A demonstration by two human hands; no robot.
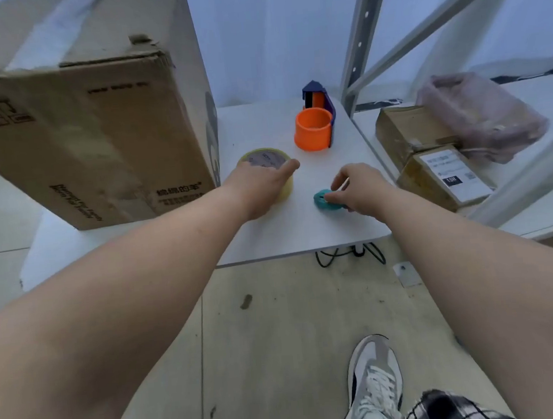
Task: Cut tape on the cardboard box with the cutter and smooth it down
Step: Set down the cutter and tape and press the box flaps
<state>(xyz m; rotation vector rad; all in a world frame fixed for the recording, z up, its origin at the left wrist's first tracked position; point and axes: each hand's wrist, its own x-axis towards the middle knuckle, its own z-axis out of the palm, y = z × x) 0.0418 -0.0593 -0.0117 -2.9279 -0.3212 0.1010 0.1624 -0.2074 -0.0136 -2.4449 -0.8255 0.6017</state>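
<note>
Left hand [260, 187] on tape roll [266, 163], right hand [357, 189] gripping teal cutter [323, 200].

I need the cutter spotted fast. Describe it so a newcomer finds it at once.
Start at the big cardboard box on the white table, then look right, past the tape roll under the left hand. The cutter is the small teal piece at the right hand, nearer the table's front edge than the orange dispenser.

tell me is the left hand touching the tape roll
Touching. The head view shows the left hand lying over the yellowish tape roll, fingers draped on its top and front.
</note>
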